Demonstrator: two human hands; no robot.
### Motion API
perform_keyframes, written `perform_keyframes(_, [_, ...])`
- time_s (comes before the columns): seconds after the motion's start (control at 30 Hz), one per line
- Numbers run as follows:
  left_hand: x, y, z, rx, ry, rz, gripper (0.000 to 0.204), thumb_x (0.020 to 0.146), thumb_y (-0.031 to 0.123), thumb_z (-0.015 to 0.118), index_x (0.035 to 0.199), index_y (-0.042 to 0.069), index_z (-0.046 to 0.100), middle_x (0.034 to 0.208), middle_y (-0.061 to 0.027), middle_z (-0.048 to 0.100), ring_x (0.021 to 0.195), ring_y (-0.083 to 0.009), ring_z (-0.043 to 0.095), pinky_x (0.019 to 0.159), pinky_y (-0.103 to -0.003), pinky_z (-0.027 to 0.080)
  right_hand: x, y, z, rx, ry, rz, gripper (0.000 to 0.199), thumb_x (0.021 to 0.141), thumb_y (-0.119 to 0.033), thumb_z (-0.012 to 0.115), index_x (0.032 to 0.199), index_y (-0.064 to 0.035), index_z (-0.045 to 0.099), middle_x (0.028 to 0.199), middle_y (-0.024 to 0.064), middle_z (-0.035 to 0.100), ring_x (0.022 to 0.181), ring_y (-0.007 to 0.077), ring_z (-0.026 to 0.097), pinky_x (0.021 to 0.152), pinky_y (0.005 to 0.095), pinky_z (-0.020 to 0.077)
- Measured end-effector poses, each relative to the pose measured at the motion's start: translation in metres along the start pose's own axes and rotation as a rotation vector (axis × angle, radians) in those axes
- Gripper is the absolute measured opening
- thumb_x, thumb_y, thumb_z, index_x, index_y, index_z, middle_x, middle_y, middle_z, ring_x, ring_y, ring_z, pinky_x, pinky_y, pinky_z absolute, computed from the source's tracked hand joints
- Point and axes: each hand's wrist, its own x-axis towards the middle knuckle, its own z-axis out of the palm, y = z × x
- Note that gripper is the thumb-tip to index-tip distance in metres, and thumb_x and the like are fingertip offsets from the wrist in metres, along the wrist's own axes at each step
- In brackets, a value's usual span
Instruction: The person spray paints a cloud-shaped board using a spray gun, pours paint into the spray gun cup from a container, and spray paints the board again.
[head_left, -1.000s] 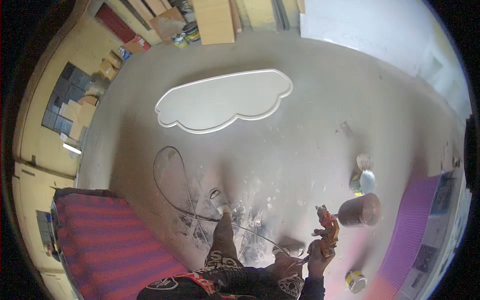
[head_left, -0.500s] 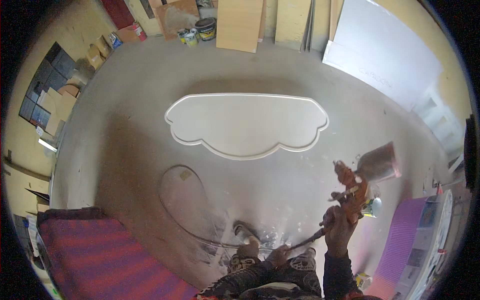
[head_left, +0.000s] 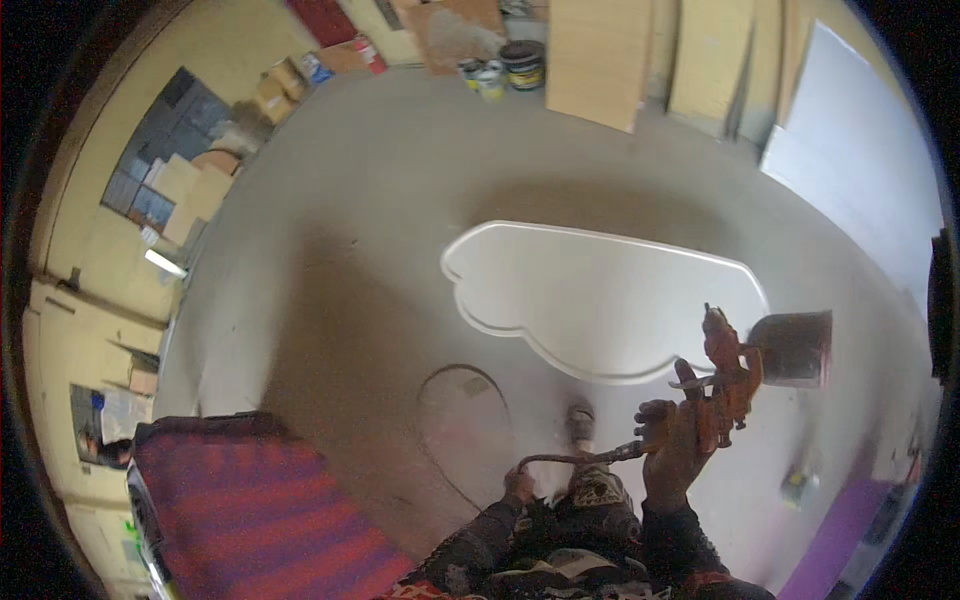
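Observation:
My right hand [head_left: 676, 452] is closed round the handle of a paint-stained spray gun [head_left: 722, 375], its dark cup [head_left: 795, 350] pointing out to the right. From the gun's handle an air hose [head_left: 575, 459] runs left into my left hand [head_left: 520, 484], which is wrapped round it low in front of my body. Beyond the gun lies a white cloud-shaped panel [head_left: 590, 295] with a raised, scalloped rim; the gun and cup hide part of its right end. A loop of the hose [head_left: 420, 405] trails over the floor to the left.
A red and purple striped covered surface [head_left: 240, 500] stands at lower left. Paint cans [head_left: 522, 66] and a leaning wooden board [head_left: 597, 65] line the far wall. A large white sheet [head_left: 855, 130] leans at right, above a purple surface [head_left: 840, 535]. My shoe [head_left: 581, 425] is on the floor.
My view has turned left, so the panel and room appear shifted right. One foot has stepped forward. The left hand has drawn leftward along the hose, away from the spray gun.

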Motion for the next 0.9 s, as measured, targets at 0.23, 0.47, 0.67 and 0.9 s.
perform_keyframes(0.23, [0.013, 0.12, 0.094, 0.914, 0.499, 0.463, 0.033, 0.092, 0.037, 0.05, 0.089, 0.004, 0.054, 0.071, -0.012, 0.053, 0.068, -0.0253, 0.057, 0.062, -0.042, 0.043, 0.061, 0.044, 0.003, 0.031, -0.045, 0.044, 0.031, 0.09, -0.008, 0.052, 0.119, 0.0032, 0.046, 0.11, 0.0149, 0.058, 0.052, 0.009, 0.052, 0.043, 0.0234, 0.0467])
perform_keyframes(0.47, [0.064, 0.219, -0.007, 0.768, 0.272, 0.682, 0.025, 0.089, 0.026, 0.057, 0.089, 0.001, 0.054, 0.079, -0.017, 0.057, 0.077, -0.0334, 0.058, 0.068, -0.046, 0.043, 0.084, 0.057, 0.126, 0.099, 0.114, -0.12, 0.024, 0.094, -0.011, 0.049, 0.113, 0.0022, 0.055, 0.074, 0.0037, 0.054, 0.044, 0.0033, 0.037, 0.038, 0.0204, 0.033])
perform_keyframes(0.67, [0.001, 0.308, 0.138, 1.368, 0.135, 0.73, 0.026, 0.088, 0.024, 0.06, 0.088, -0.001, 0.057, 0.08, -0.0183, 0.059, 0.073, -0.0321, 0.055, 0.065, -0.045, 0.043, 0.091, 0.058, 0.127, 0.026, 0.504, -0.251, 0.02, 0.092, -0.009, 0.05, 0.11, 0.0012, 0.053, 0.096, 0.0112, 0.063, 0.044, 0.0044, 0.039, 0.035, 0.0202, 0.03])
perform_keyframes(0.9, [0.001, 0.461, 0.146, 1.642, -0.071, 0.753, 0.022, 0.088, 0.021, 0.059, 0.084, 0.0, 0.054, 0.073, -0.0197, 0.054, 0.066, -0.037, 0.052, 0.061, -0.043, 0.042, 0.092, 0.05, 0.195, 0.067, 0.72, -0.163, 0.023, 0.094, -0.019, 0.057, 0.105, 0.0007, 0.057, 0.094, 0.0095, 0.065, 0.045, 0.0046, 0.04, 0.036, 0.0222, 0.0317])
